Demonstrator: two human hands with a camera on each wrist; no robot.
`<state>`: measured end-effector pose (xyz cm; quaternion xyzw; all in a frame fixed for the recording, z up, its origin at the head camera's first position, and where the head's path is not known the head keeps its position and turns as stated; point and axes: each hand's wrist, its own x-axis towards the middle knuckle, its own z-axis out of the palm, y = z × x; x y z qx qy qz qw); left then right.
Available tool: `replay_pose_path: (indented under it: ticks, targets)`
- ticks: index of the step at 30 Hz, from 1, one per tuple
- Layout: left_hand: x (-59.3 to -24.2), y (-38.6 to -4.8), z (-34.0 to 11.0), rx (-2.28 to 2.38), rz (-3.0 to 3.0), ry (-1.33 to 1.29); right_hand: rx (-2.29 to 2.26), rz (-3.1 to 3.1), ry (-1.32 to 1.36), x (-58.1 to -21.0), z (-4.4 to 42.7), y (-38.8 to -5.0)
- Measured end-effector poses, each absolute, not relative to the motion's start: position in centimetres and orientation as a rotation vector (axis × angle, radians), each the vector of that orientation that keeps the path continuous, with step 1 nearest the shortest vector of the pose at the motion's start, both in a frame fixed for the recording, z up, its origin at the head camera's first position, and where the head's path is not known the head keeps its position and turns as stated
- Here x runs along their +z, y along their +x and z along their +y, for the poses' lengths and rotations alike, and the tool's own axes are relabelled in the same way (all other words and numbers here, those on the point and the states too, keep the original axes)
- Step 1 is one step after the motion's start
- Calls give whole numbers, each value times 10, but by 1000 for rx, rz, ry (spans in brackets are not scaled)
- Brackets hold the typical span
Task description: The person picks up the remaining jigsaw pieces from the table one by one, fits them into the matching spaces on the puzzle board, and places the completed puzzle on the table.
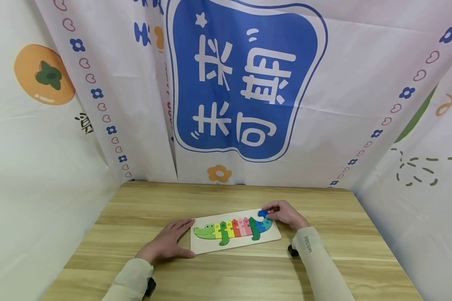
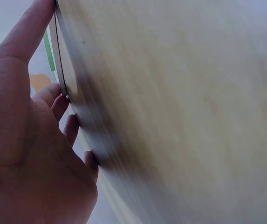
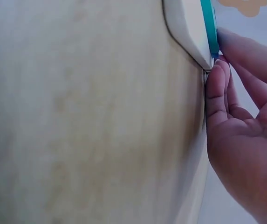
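Observation:
A wooden crocodile puzzle (image 1: 233, 246) lies slightly turned on the table, its pale board filled with a row of coloured pieces from green head to blue tail. My left hand (image 1: 167, 241) spans the board's left end, thumb by the near corner and fingers by the far one. In the left wrist view, the left hand's (image 2: 26, 135) fingertips rest along the table beside the board. At the right end, my right hand (image 1: 286, 214) pinches the dark blue tail piece (image 1: 263, 213). The right wrist view shows the thumb of that hand (image 3: 249, 126) against a teal piece (image 3: 210, 28).
The wood-grain table (image 1: 226, 276) reaches back to a white printed curtain (image 1: 135, 104) with a large blue sign. Similar printed cloth hangs at both sides. Black straps or devices (image 1: 293, 251) show under the sleeves.

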<state>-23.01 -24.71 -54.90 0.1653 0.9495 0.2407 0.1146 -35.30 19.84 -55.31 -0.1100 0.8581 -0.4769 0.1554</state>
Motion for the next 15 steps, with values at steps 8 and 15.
replay_pose_path:
  ticks: [8, 15]
  targets:
    - [-548, -229, -247, 701, 2787, 501, -1358, 2444, -339, -552, 199, -351]
    - [-553, -230, -248, 730, 2802, 499, -1347, 2452, -332, -551, 198, -352]
